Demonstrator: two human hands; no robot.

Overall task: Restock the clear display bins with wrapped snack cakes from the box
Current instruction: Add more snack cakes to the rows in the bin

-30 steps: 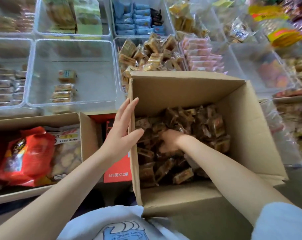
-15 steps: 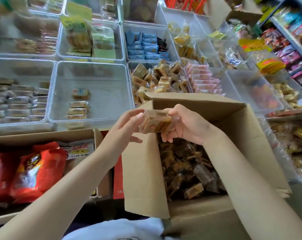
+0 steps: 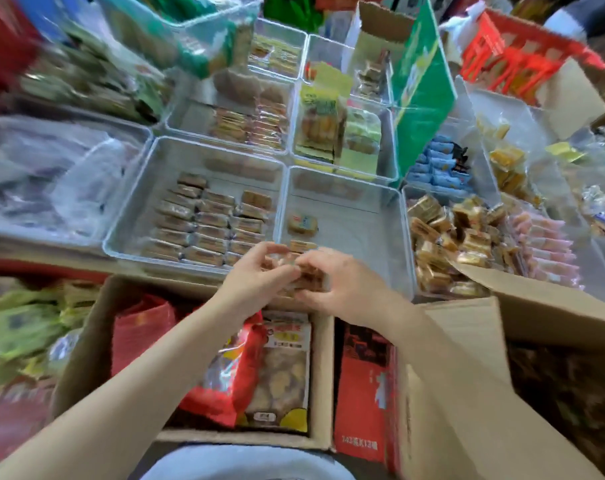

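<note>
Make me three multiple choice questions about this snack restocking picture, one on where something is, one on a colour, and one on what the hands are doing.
1. Where are both hands?
A. Over the near edge of the nearly empty clear plastic bin
B. Inside the brown cardboard box
C. On the red snack bag

2. What colour is the tall upright divider card?
A. Blue
B. Green
C. Pink

3. What are the hands doing?
A. Hanging empty
B. Gripping wrapped snack cakes together
C. Pressing flat

A: left hand and right hand are at the bin.
B: the card is green.
C is wrong; B: fingers curl around the cakes.
</note>
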